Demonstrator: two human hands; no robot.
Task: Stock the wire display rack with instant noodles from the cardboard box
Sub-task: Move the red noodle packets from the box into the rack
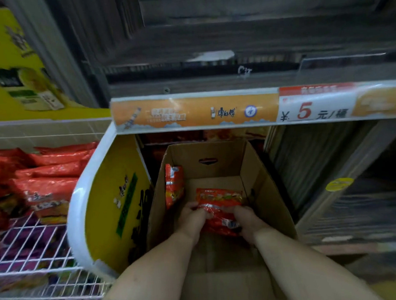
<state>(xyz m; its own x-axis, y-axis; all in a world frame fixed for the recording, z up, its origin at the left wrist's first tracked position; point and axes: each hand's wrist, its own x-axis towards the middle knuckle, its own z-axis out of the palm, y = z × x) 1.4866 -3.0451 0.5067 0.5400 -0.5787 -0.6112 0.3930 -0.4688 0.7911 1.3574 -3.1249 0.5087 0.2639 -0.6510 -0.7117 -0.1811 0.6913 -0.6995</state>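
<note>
Fingers of my left hand [193, 214] and right hand [247, 220] clasp a red noodle packet [219, 207] between them, down inside the cardboard box [270, 192].

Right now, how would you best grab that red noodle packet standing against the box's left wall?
Probably from above, pinching the top edge of the standing packet. It stands upright against the cardboard box wall, so only its top and inner face are open. Both the left hand and right hand already hold another packet.

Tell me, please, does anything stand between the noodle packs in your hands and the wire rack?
Yes: the cardboard box wall and the yellow side panel stand between the held noodle packs and the wire rack on the left.
</note>
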